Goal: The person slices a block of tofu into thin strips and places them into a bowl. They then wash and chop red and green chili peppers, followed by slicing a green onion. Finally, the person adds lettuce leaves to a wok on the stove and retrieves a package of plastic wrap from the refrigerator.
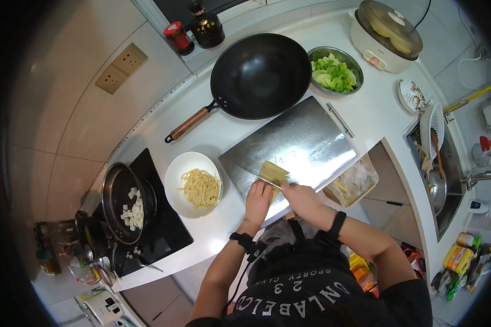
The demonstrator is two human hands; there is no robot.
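Note:
My right hand (302, 201) is closed on a kitchen knife (270, 182), its handle hidden in my fist. The blade stands across a bundle of thin, pale strips (273, 171) on a metal cutting board (294, 143). Just left of the blade, my left hand (259, 200) lies over the near end of the strips, fingers bent and pressing down. A white bowl (172, 192) to the left of the board holds pale yellow strips (201, 188). Beyond the board rests a black wok (262, 75) with a wooden handle, beside a metal bowl of chopped leafy greens (334, 74).
A frying pan (118, 204) with white cubes stands on the black cooktop (167, 233) at the left. A lidded electric cooker (382, 45) is at the back right, near a patterned dish (411, 96). The sink (454, 196) lies right. A tray (358, 184) juts below the counter edge.

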